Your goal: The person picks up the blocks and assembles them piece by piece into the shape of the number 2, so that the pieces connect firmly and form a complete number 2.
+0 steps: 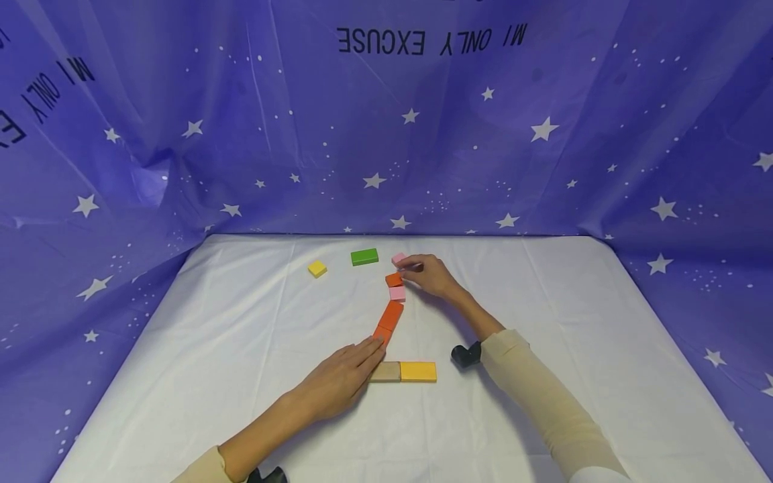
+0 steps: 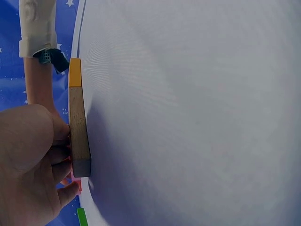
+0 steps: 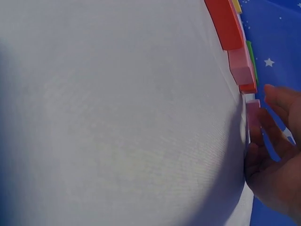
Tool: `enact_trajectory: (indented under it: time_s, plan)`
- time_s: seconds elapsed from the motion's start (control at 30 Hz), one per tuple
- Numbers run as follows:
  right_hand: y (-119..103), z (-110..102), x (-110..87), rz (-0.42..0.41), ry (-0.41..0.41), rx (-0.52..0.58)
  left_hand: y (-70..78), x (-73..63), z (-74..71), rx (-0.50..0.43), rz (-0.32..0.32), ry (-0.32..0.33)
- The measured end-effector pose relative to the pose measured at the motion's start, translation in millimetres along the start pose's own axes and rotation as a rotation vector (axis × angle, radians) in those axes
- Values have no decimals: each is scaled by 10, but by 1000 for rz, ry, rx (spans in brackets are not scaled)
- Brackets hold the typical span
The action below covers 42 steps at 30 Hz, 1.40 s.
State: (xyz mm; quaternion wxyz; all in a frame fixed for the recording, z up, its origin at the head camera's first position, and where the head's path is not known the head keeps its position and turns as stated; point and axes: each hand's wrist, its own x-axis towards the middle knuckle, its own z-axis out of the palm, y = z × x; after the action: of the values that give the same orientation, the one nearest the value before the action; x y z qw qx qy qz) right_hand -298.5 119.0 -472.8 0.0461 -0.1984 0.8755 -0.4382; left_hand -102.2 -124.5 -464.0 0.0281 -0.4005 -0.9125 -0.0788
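My left hand point(image 1: 338, 381) lies with straight fingers over the near end of a bent row of blocks, its fingertips on a red-orange block point(image 1: 383, 333). Beyond that come another red-orange block point(image 1: 391, 314), a pink block point(image 1: 397, 294) and a small orange-red block point(image 1: 394, 280). At the far end, my right hand point(image 1: 427, 274) reaches in from the right. Its fingertips are right at a second pink block point(image 1: 398, 259), with the thumb apart from the fingers. In the right wrist view this pink block point(image 3: 253, 113) stands beside the fingers, partly hidden by them.
Nearer than the row, a brown wooden block point(image 1: 386, 372) and a yellow-orange block point(image 1: 419, 371) lie end to end. A green block point(image 1: 365, 257) and a small yellow block point(image 1: 317, 269) sit at the far left. A purple star-patterned curtain point(image 1: 386, 134) hangs behind the white-covered table point(image 1: 543, 389).
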Motion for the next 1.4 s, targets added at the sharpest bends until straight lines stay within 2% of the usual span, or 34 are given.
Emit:
enact_trajectory:
  time_s: [0.27, 0.5, 0.87, 1.1, 1.4]
  plan:
    - [41, 0, 72, 75, 162, 55, -1, -9, 3, 0, -2, 5]
    - [59, 20, 145, 115, 207, 46, -4, -11, 0, 5, 1, 5]
    - [-78, 82, 169, 190, 164, 0, 1, -12, -3, 6, 1, 4]
    - [-69, 96, 194, 170, 138, -64, -2, -12, 4, 7, 2, 3]
    - [-131, 69, 246, 133, 56, -127, -10, -11, -8, 0, -6, -23]
